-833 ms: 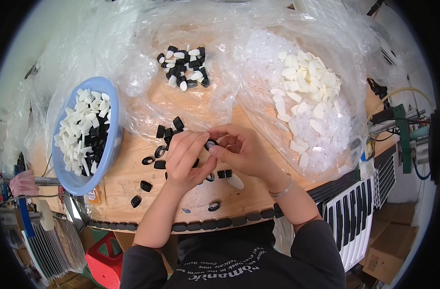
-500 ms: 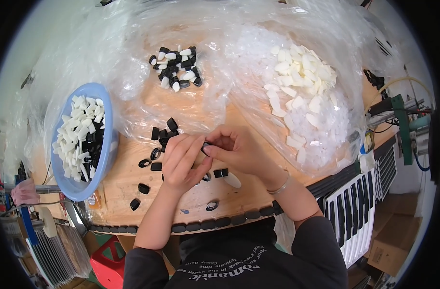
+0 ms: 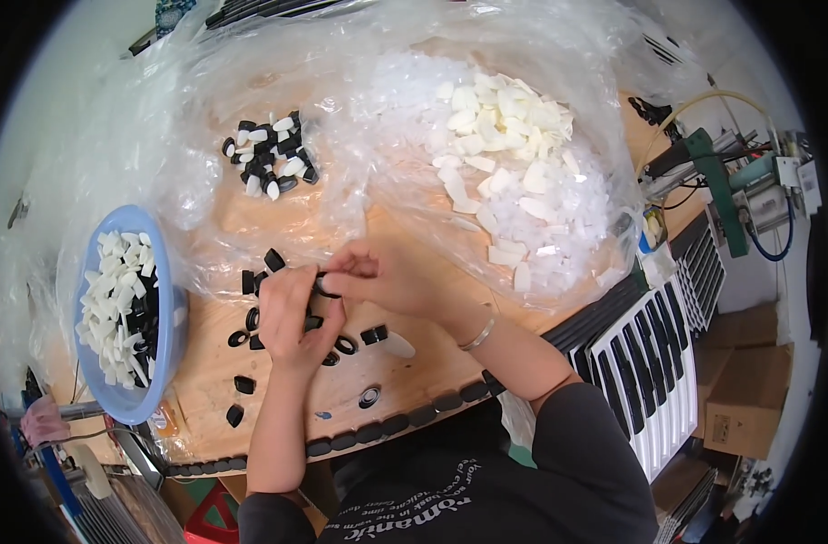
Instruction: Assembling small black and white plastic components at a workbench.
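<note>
At the near middle of the wooden tabletop (image 3: 278, 399), the left hand (image 3: 291, 317) and the right hand (image 3: 387, 279) met fingertip to fingertip. A small black cap (image 3: 321, 285) sat between them. The right fingers were pressed together in a pinch on the cap; the left fingers were curled against it from the other side, thumb and forefinger closed on its near end. Whether a white piece was already seated in the cap could not be told, because the fingers covered it.

Loose black caps (image 3: 251, 319) lay scattered on the tabletop just beside and under the left hand, with one white piece (image 3: 397, 344) near the right wrist. A blue bowl (image 3: 164, 363) of white and black parts stood well to the left. A small pile of joined black-and-white parts (image 3: 271, 161) lay on clear plastic sheet farther back, and a large heap of white pieces (image 3: 509, 159) lay in a clear bag to the right.

To do the step well, in all likelihood: hold the cap square between both thumbs, keep the parts in line, and press evenly until they seat. Work close above the tabletop so that a dropped part stays in reach. Avoid sweeping the loose caps with the left wrist.
</note>
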Available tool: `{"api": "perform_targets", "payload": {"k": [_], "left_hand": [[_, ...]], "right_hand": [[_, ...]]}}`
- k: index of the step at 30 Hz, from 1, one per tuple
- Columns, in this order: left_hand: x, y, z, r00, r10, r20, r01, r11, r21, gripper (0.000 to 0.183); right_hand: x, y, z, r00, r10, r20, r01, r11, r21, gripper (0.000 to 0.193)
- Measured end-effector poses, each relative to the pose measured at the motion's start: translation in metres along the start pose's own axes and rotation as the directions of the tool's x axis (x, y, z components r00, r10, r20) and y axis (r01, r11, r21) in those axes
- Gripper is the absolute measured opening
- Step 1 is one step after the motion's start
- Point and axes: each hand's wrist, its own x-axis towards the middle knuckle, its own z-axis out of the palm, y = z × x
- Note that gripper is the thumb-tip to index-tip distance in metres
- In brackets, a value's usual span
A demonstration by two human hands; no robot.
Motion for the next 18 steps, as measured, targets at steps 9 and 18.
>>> {"api": "perform_targets", "payload": {"k": [9,18], "left_hand": [[0.002,-0.012,-0.021,0.959,-0.273,-0.076,0.267,0.960,-0.084,0.046],[-0.001,-0.003,-0.024,0.977,-0.201,-0.067,0.195,0.977,-0.085,0.041]], "right_hand": [[0.053,-0.027,-0.112,0.825,-0.437,-0.359,0.006,0.642,-0.767,0.010],[0.081,0.009,-0.119,0.891,-0.313,-0.329,-0.316,0.091,-0.944,0.011]]}}
